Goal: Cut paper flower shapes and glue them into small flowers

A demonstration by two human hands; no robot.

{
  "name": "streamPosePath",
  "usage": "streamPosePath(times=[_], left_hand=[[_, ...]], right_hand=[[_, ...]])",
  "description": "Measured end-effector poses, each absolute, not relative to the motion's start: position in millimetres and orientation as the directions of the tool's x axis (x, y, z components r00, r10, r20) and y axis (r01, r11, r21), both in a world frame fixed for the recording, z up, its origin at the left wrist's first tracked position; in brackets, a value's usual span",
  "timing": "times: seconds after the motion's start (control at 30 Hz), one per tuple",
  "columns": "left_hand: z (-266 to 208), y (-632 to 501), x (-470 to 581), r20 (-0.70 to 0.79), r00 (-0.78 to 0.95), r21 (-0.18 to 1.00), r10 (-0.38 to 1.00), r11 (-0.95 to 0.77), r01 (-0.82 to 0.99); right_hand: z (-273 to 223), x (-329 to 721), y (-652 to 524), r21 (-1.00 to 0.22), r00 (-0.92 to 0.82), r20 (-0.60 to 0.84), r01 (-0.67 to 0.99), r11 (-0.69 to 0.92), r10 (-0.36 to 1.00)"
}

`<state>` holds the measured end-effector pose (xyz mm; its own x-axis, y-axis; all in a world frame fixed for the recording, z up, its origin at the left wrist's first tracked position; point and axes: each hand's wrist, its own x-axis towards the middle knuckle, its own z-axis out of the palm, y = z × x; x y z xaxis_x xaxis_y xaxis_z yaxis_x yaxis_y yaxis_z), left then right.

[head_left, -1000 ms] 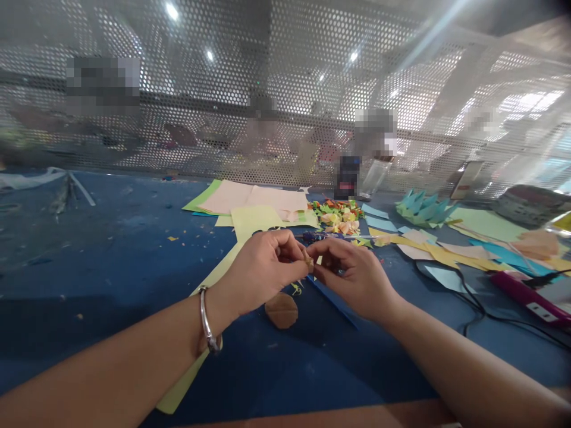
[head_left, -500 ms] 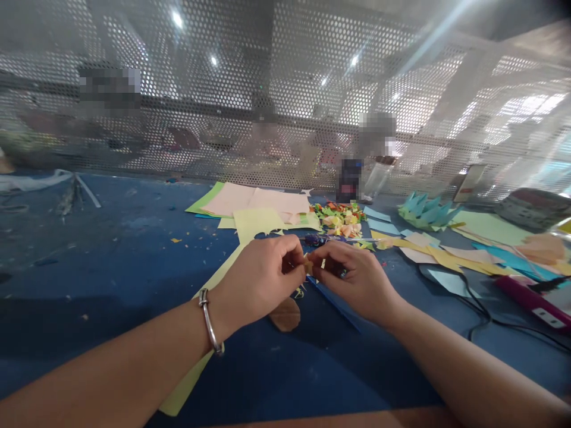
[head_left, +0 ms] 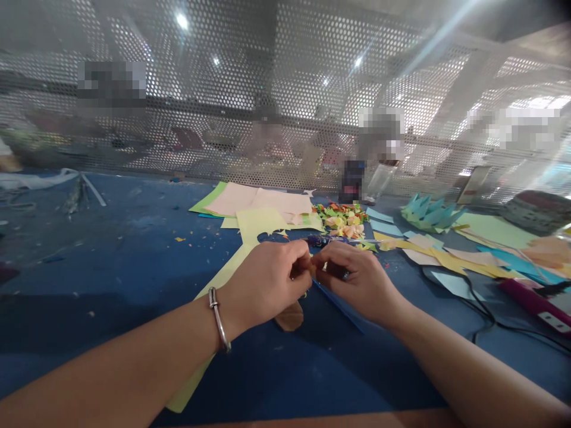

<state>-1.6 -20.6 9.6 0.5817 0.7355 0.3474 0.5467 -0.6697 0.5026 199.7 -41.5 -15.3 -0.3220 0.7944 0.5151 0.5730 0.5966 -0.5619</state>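
My left hand (head_left: pixel 267 279), with a silver bracelet at its wrist, has its thumb and fingers closed in a pinch. My right hand (head_left: pixel 363 279) pinches from the other side, the fingertips of both almost meeting. Between them is a small tan paper piece (head_left: pixel 313 269), mostly covered by the fingers. Below the left hand a rounded brown piece (head_left: pixel 291 317) lies on the blue table. A thin blue strip (head_left: pixel 339 307) runs under the right hand. Just beyond the fingers lies a tool with a dark purple handle (head_left: pixel 317 240) and a thin shaft.
A long pale yellow sheet (head_left: pixel 229 267) passes beneath my left arm. Pink sheets (head_left: pixel 236 199) and a pile of small paper flowers (head_left: pixel 345 221) lie behind. To the right are a teal folded-paper piece (head_left: pixel 430 214), paper strips, a black cable (head_left: pixel 484 312) and a purple power strip (head_left: pixel 533 303).
The pinched fingertips have drawn closer, covering more of the tan piece. The left hand has moved slightly right, and the whole view has shifted a little.
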Motion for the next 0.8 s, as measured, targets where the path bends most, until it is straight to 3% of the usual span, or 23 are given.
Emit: streamPosePath(times=[0.5, 0.8], left_hand=[[10.3, -23.5, -2.4, 0.245, 0.595, 0.546, 0.766, -0.616, 0.568], [10.9, -21.4, -3.7, 0.192, 0.594, 0.471, 0.781, -0.605, 0.642]], right_hand=[[-14.5, 199.3, -41.9, -0.555, -0.406, 0.408, 0.601, 0.575, 0.818], [-7.0, 195.8, -36.4, -0.558, -0.447, 0.325, 0.621, 0.551, 0.833]])
